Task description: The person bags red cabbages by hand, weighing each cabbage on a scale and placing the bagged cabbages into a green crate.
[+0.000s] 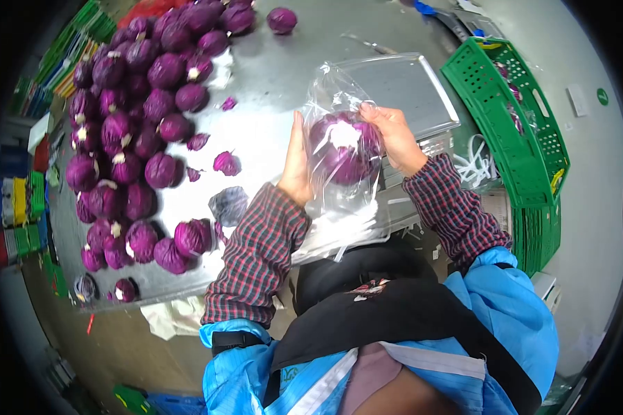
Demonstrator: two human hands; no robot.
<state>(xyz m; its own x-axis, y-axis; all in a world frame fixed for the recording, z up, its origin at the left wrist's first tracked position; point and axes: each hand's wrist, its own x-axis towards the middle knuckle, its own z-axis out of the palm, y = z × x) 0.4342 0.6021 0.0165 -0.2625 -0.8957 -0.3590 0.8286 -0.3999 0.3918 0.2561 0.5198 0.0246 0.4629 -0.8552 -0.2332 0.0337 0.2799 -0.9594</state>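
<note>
A red cabbage with a pale cut patch on top sits inside a clear plastic bag, in front of my body. My left hand holds the bagged cabbage from its left side, fingers straight and pointing away from me. At the upper right of the cabbage, my right hand pinches the bag's film between thumb and fingers. The bag's loose end stands up beyond the cabbage. Below the cabbage lies a pile of flat clear bags, at the table's near edge.
Many red cabbages cover the left of the metal table, with loose purple leaves beside them. A knife lies at the back near a metal tray. To the right stands a green crate above stacked crates.
</note>
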